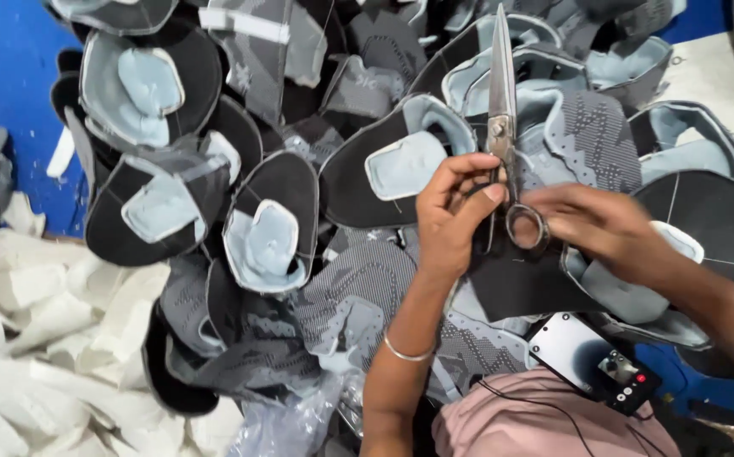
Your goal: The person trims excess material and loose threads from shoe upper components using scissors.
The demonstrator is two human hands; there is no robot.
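A: Hands status?

B: Left hand (451, 216) is curled shut on the scissors (502, 127), fingers pinching at the handle just below the pivot. Silver bangle (407, 353) sits on that wrist. Right hand (591, 224) is blurred; its fingers are bent in at the scissors' round metal handle loop (526, 226). Whether the grip there is fully shut, cannot tell.

A: Scissors orientation?

B: Blades closed, pointing straight away from the person, tip near the top edge of the view. Handles lie between the two hands.

A: What's under them?

B: A dark fabric piece (523, 279) lies flat right beneath both hands, touching them. All around is a heap of shoe uppers (269, 216), black and grey knit, many with pale blue-grey padded tongues facing up.

A: Anything else around?

B: White cut pieces (37, 322) piled at lower left, beside the heap. Blue surface (3, 59) shows at upper left. A clear plastic bag (286, 423) sits at the bottom edge, against the heap. Near the person's pink-clothed lap (544, 423) is a small black device (595, 362) with a white face and a thin black cable running from it, just below the right forearm.
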